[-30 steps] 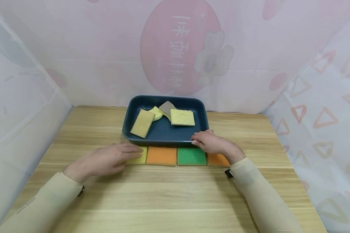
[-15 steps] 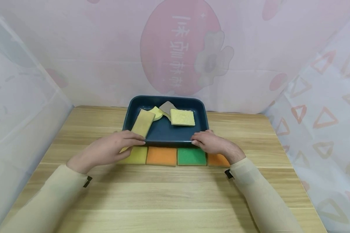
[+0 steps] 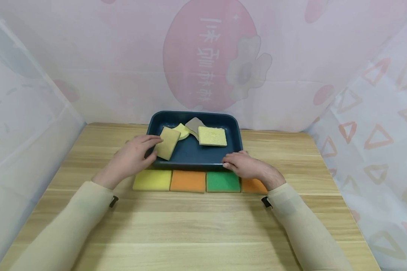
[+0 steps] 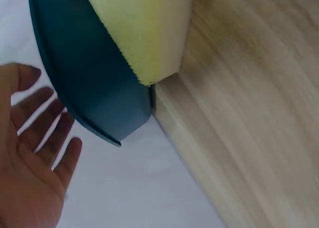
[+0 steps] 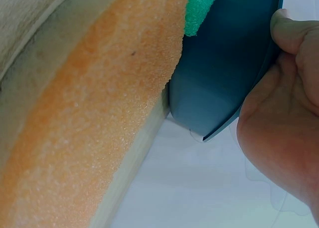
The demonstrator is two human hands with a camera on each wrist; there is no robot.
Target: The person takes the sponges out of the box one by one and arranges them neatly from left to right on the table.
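Nearest, the light wood-grain tabletop [image 3: 196,226] carries both cream-sleeved forearms, w/ a row of four flat foam sponge blocks just beyond: a yellow sponge block [image 3: 152,180], an orange sponge block [image 3: 188,181], a green sponge block [image 3: 222,181], and a second orange sponge block [image 3: 252,186] partly under the right wrist. All four sit edge to edge, just in front of the dark blue rectangular plastic tray [image 3: 232,124]. The right hand [image 3: 245,165] grips the tray's near rim, fingers curled over the edge; the right wrist view shows the thumb hooked on that rim, w/ orange and green foam right beside it. The left hand [image 3: 132,156] reaches over the tray's near-left corner and its fingertips meet a tan rectangular sponge pad [image 3: 167,142] that leans tilted against the tray's left inner side; from the head view the fingers look curled to its edge, prob. a pinch, tho the left wrist view shows the palm spread w/ fingers apart, so a firm grip isn't certain. Farther back in the tray lie a pale yellow square sponge pad [image 3: 212,136], a small yellow-green piece [image 3: 182,130] and a grey-brown piece [image 3: 194,124], overlapping slightly. Judging by the layout: four blocks lined up outside, approx. four pieces in the tray yet to be handled.
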